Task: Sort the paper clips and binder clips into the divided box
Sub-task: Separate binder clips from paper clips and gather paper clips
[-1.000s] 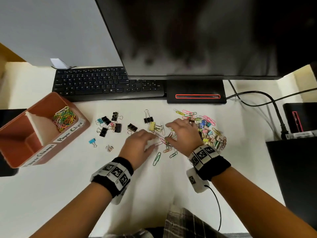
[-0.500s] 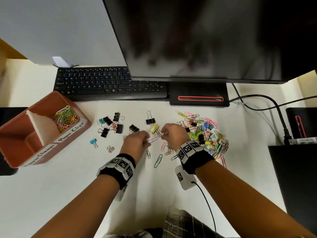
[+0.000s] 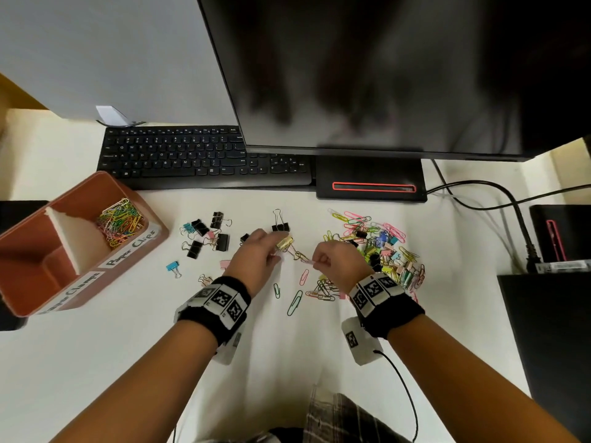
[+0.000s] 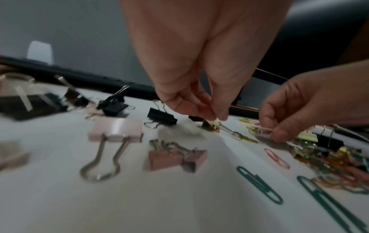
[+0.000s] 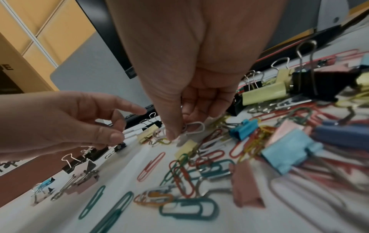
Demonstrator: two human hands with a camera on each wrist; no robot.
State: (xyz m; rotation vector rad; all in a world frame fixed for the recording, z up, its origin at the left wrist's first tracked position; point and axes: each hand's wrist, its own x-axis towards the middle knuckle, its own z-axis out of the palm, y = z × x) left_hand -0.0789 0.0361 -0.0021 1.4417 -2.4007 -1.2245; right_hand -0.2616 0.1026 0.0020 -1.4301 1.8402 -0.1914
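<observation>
**Tangled clips – watch that pull**

Your left hand (image 3: 256,257) is pinching the yellow binder clip (image 3: 284,243) by its body, and your right hand (image 3: 335,263) is pinching a pink paper clip (image 4: 263,130), both just above the bench (image 3: 128,346). A yellow paper clip (image 3: 299,254) looks hooked between them, so I'm guessing you're untangling.

If you're yanking too hard, the chain could snap free and fling a clip off the bench or back into the mixed pile (image 3: 383,251) by your right wrist. A pinch that thin might also slip.

The divided box (image 3: 19,244) is sitting well off to your left: paper clips already in the far compartment, the near one looking empty. Black binder clips (image 3: 204,235) are lying between it and your hands.

The bench is white, with a keyboard (image 3: 198,158) and monitor (image 3: 383,75) behind, cables (image 3: 479,190) to the right.
</observation>
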